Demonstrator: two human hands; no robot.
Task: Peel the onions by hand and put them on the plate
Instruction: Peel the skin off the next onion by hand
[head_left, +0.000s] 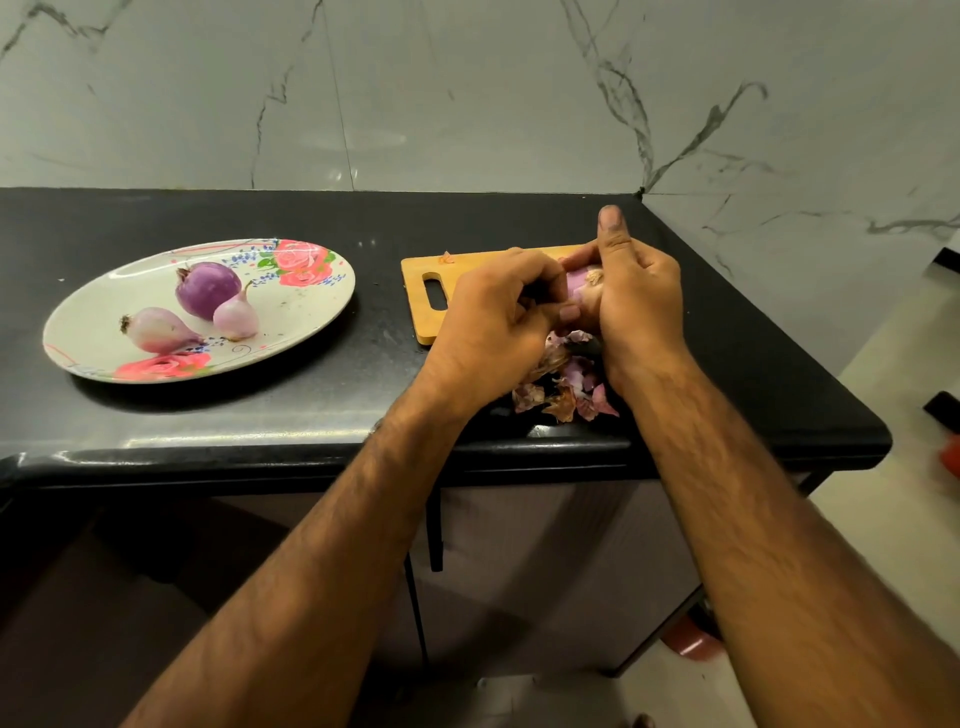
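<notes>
Mid-peel, we grip an onion (579, 286) in our right hand (641, 301), thumb raised, while our left hand (496, 317) pinches its skin with curled fingers; once bare, we judge, it joins three peeled onions (208, 297) on the plate (296, 306) well left of that hand.

Curled left hand (496, 317) meets right hand (641, 299), its thumb raised.

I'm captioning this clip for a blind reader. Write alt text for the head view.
The right hand grips a pale purple onion above a wooden cutting board while the left hand picks at its skin. Loose peels lie on the black counter below; three peeled onions sit on a floral plate at left.
</notes>
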